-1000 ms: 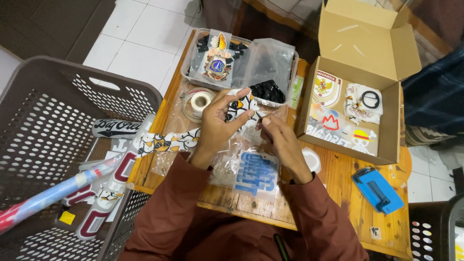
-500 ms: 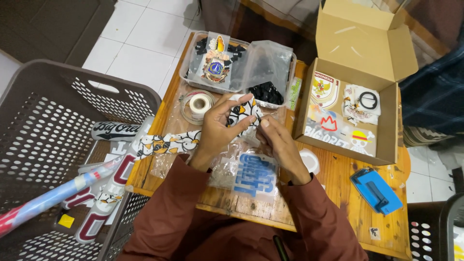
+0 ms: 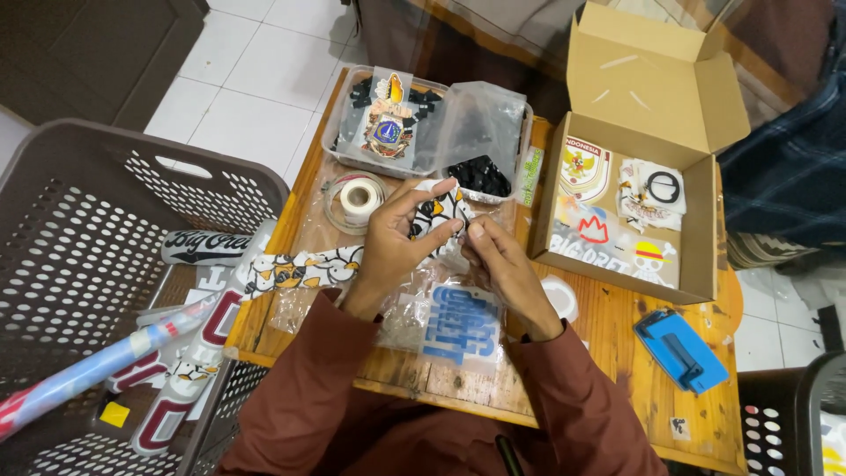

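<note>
Sticker sheet with cartoon figures, pinched upright above the bench | your left hand clamps its left side, grip closed | right hand just beside, fingertips nipping its right edge | tape roll to the left, cardboard box to the right.

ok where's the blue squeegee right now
The blue squeegee lies on the wooden table at the person's right, just below the open cardboard box.

My left hand covers part of the penguin sticker. The grey basket and the rolled poster are cut off at left edge. The small thing between my fingertips is too small to tell.
</note>
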